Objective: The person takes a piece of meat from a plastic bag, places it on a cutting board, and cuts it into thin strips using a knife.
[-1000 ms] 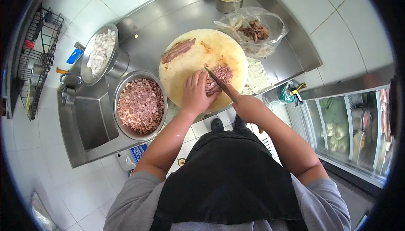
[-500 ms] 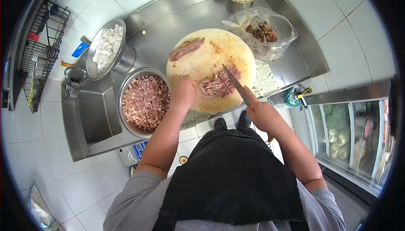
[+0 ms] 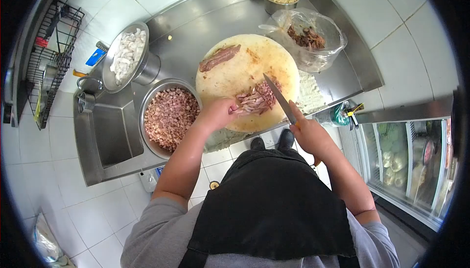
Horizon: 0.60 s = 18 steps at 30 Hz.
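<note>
My right hand is wrapped round the handle of a kitchen knife. Its long blade points away from me, over the right end of a pile of cut meat strips. At the pile's left end is my left hand, fingers curled in against the strips. Both the strips and a whole piece of meat lie on a round, pale cutting board. Just left of the board, a metal bowl holds small diced meat.
Behind the board, a clear plastic bag holds dark brown pieces, near a metal pot of pale shreds. White pieces fill a tilted metal bowl by the sink. A glass-door fridge stands to the right.
My left hand has moved from the board's left edge to the end of the strips, its fingers now curled against them. The knife stays over the pile's right end, barely moved.
</note>
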Motion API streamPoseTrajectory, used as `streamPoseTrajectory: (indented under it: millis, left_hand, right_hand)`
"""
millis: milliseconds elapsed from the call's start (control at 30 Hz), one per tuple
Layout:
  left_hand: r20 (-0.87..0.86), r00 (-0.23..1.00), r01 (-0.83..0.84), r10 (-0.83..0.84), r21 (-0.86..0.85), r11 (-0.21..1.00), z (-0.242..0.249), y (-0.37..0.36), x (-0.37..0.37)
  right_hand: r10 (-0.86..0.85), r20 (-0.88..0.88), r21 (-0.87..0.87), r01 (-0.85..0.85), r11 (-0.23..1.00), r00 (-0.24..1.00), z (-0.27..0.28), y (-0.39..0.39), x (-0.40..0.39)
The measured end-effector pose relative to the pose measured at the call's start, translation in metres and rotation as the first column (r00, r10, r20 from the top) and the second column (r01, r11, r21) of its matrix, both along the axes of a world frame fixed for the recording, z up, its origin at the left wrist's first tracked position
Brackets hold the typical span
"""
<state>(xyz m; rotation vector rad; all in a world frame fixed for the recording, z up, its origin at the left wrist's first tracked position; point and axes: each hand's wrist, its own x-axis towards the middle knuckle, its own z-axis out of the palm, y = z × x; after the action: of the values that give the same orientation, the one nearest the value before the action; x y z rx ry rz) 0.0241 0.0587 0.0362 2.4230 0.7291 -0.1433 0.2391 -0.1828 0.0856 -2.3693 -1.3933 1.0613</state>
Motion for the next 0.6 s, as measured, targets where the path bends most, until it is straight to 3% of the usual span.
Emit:
streamPoseTrajectory:
  millis: [67,100,167,200,267,400,533,600]
  left_hand:
    - [-0.087,0.994,-0.083,0.066,-0.204,0.975,0.010,-0.001,0.004]
    - [-0.085,0.994,-0.084,0.068,-0.203,0.975,0.008,-0.004,0.007]
    - [0.231,0.969,-0.125,0.087,0.156,0.980,0.000,-0.016,0.016]
    - [0.231,0.969,-0.130,0.092,0.155,0.979,-0.005,-0.029,0.024]
    - [0.178,0.982,-0.130,0.060,0.411,0.902,-0.014,-0.056,0.040]
    - [0.297,0.952,-0.152,0.073,0.251,0.956,-0.035,-0.060,0.040]
    - [0.340,0.939,-0.150,0.055,0.259,0.954,-0.040,-0.062,0.032]
    - [0.498,0.846,-0.280,0.192,0.108,0.954,-0.042,-0.062,0.034]
  right_hand:
    - [-0.001,-0.006,0.007,0.001,1.000,1.000,0.000,0.000,0.000]
    - [0.004,-0.003,0.006,-0.004,1.000,1.000,0.002,0.001,0.000]
    - [0.015,0.001,0.002,-0.015,1.000,1.000,0.007,0.004,-0.003]
    - [0.028,0.014,-0.029,-0.028,0.999,0.999,0.010,0.007,-0.006]
    - [0.044,0.033,-0.060,-0.042,0.997,0.998,0.016,0.013,-0.010]
    - [0.078,0.085,-0.050,-0.073,0.996,0.993,0.021,0.014,-0.014]
    - [0.126,0.134,-0.077,-0.117,0.990,0.983,0.022,0.011,-0.016]
    - [0.151,0.142,-0.081,-0.141,0.987,0.978,0.028,0.010,-0.018]
